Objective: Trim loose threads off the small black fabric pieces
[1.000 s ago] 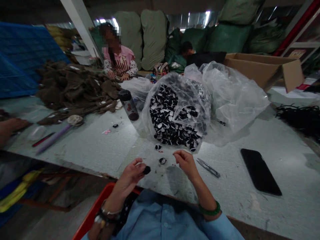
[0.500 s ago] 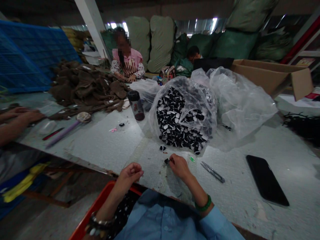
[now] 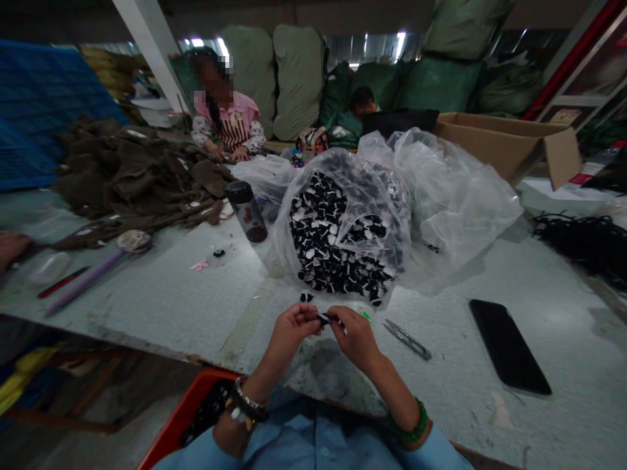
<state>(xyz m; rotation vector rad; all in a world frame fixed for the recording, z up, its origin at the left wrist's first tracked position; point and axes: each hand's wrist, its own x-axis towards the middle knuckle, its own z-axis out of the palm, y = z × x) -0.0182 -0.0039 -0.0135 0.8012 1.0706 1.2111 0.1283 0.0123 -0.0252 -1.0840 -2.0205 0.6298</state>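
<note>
- The desk (image 3: 161, 307), pale and speckled, lies under everything below; the clear plastic bag (image 3: 343, 222) near its middle is the landmark here.
- Stuffed green sacks (image 3: 298, 81) are piled well behind the clear plastic bag.
- The clear plastic bag itself is packed with black-and-white pieces, too small to name exactly, and slack clear plastic spreads to its right.
- A heap of brown fabric (image 3: 137, 176) lies on the desk to the left of the clear plastic bag.
- An open cardboard box (image 3: 509, 147) sits behind and to the right of the clear plastic bag.
- A co-worker in a pink top and striped apron (image 3: 225, 117) sits beyond the clear plastic bag, to its left.
- A red crate (image 3: 186, 405) sits below the desk edge, nearer the camera than the clear plastic bag.
- A black phone (image 3: 507, 346) lies face down or dark, right of the clear plastic bag.
- The left hand (image 3: 291, 333) and right hand (image 3: 355, 336) are closed together just in front of the clear plastic bag, both pinching a small black piece (image 3: 323, 318).
- Steel thread snips (image 3: 407, 339) lie just beside the right hand.
</note>
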